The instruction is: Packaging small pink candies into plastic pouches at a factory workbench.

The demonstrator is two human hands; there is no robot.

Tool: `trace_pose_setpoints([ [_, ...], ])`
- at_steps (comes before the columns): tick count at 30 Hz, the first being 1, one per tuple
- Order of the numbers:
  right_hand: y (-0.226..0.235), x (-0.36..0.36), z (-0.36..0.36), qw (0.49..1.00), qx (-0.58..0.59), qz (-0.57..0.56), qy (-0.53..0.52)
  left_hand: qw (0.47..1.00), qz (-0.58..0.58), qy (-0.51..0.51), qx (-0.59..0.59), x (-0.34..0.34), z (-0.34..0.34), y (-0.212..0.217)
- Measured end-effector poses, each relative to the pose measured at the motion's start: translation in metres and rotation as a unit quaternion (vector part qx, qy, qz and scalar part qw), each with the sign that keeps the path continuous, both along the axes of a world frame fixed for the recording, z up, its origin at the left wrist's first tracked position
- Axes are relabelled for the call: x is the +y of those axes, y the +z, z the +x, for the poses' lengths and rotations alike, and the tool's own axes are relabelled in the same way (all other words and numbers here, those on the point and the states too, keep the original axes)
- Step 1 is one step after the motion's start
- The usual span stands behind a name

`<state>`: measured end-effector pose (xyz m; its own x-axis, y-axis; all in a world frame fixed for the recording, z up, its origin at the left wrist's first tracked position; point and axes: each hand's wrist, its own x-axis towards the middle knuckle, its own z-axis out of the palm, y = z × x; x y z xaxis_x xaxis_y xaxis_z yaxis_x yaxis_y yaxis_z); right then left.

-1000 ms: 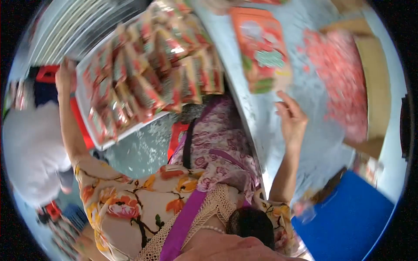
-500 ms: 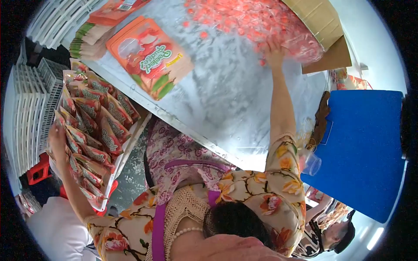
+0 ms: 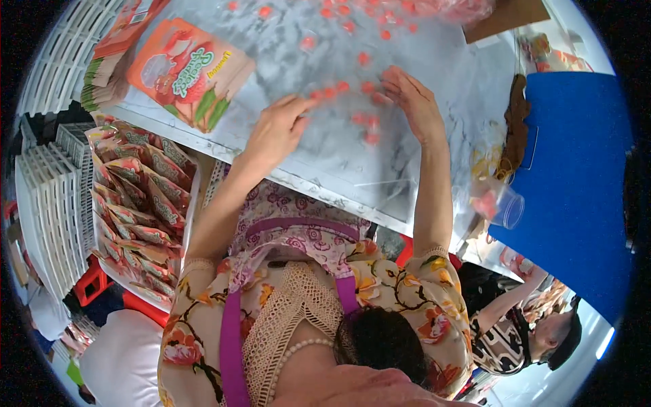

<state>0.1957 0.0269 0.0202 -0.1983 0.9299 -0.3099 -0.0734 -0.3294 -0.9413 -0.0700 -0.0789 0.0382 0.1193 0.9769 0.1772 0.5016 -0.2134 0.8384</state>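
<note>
The left hand [image 3: 277, 130] lies near the middle of the frame with its fingers spread loosely, fingertips touching the small red sweets [image 3: 352, 87] scattered over the grey counter [image 3: 325, 163]; it holds nothing that shows. The right hand [image 3: 410, 102], just right of it, is also flat and open, fingers resting among the same sweets, which run from between both hands up to the top edge. At the upper left of the frame a large orange pouch [image 3: 186, 71] lies flat on the counter, beside a stack of flat pouches [image 3: 108, 57]. At the left edge, below the counter, a white tray [image 3: 186, 224] is packed with rows of filled pouches [image 3: 135, 203]. At the right, a clear plastic cup [image 3: 502, 203] lies tipped against a blue board [image 3: 576, 183], with something red inside
</note>
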Motion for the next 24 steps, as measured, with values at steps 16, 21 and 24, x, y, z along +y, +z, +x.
trace_pose_setpoints([
  [16,-0.016,-0.029,-0.025,0.813,-0.318,0.46,0.163,0.994,0.009,0.006,0.109,0.028,0.021,-0.018],
  [21,-0.018,-0.048,-0.015,0.786,-0.365,0.456,0.201,0.994,0.028,0.0,0.109,0.024,0.012,-0.021],
  [24,-0.012,-0.055,0.002,0.798,-0.357,0.437,0.21,0.984,0.044,0.037,0.171,0.024,0.002,-0.023],
])
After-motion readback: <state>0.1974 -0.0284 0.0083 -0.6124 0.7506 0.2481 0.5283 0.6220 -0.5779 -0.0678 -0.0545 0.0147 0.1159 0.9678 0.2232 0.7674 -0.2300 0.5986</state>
